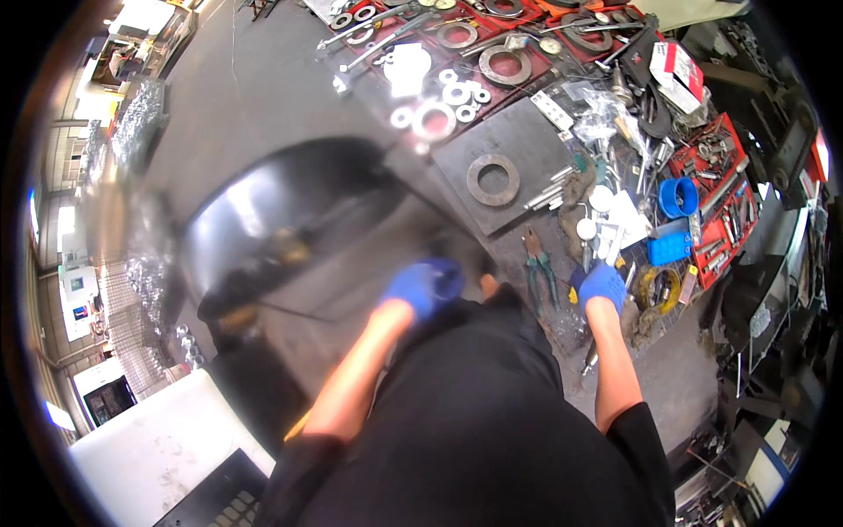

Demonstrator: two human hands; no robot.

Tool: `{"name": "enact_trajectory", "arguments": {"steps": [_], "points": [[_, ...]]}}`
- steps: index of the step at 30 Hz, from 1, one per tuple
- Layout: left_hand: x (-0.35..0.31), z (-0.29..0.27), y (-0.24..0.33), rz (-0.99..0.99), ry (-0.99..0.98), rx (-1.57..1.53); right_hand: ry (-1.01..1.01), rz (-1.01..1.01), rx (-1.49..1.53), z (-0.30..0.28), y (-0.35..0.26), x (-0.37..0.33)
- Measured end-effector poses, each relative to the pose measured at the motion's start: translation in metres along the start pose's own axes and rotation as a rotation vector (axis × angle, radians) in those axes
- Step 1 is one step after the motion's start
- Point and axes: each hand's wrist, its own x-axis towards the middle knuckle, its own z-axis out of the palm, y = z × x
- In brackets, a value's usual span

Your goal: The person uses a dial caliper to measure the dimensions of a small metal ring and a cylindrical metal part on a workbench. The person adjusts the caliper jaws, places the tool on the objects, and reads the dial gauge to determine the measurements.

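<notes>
My left hand (423,288), in a blue glove, is in front of my body, left of the bench edge. Its fingers are smeared by motion, and a dark blue rounded shape at their end cannot be told apart from the glove. My right hand (603,286), also blue-gloved, is closed at the bench's near side. What it grips is mostly hidden; a pale narrow piece shows beyond the fingers. Close to it on the left lie green-handled pliers (539,270) and a yellow-and-black handle (575,285). A roll of yellow tape (658,288) lies to its right.
A steel ring (493,180) rests on a dark plate (457,158). Red trays (733,145) hold many tools. A blue ring (678,198) and blue case (670,249) stand right. A large glossy black curved object (263,206), blurred, fills the left. A white surface (176,439) is lower left.
</notes>
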Motion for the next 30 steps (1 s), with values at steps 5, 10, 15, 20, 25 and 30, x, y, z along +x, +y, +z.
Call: {"name": "enact_trajectory", "arguments": {"steps": [5, 10, 15, 20, 25, 30], "points": [[0.046, -0.043, 0.022, -0.006, -0.106, 0.01, -0.015, 0.057, 0.104, -0.002, 0.016, -0.002], [0.091, -0.064, 0.017, 0.203, -0.034, -0.013, -0.042, 0.209, 0.4, -0.02, 0.012, -0.039], [0.126, -0.075, 0.004, 0.186, 0.049, -0.07, 0.239, -0.013, 0.709, -0.025, 0.001, -0.044], [0.155, -0.069, -0.005, 0.288, 0.151, -0.122, 0.132, -0.029, 1.076, -0.091, -0.114, -0.022], [0.169, -0.069, -0.005, 0.278, 0.184, -0.135, -0.127, 0.023, 1.233, -0.088, -0.148, 0.001], [0.18, -0.072, -0.01, 0.264, 0.139, -0.167, -0.092, -0.026, 1.403, -0.086, -0.179, 0.022]]}}
